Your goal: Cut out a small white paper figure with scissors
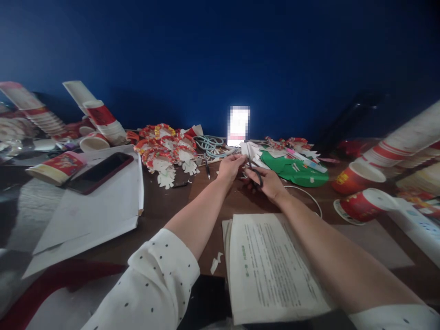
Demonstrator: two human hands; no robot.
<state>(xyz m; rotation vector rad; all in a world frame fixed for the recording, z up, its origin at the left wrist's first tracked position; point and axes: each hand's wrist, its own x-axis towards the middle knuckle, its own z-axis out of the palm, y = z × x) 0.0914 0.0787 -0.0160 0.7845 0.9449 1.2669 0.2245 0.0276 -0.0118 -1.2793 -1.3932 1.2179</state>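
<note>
My right hand (271,182) is closed around the dark handles of a pair of scissors (256,176), its blades pointing up and away from me. Just left of the blades, my left hand (233,166) pinches a small piece of white paper (250,150); the part between the fingertips is hard to see. Beyond my right hand lies a green sheet (287,168) with paper scraps on it. A black pen (206,168) rests left of my left hand. Below my wrists is a printed booklet (268,266).
A pile of red and white paper cutouts (165,151) sits left of centre. A bright phone screen (238,126) stands against the blue wall. A dark phone (101,172) lies on white card (103,206). Paper cups (366,204) are on the right, with a power strip (419,224) beside them.
</note>
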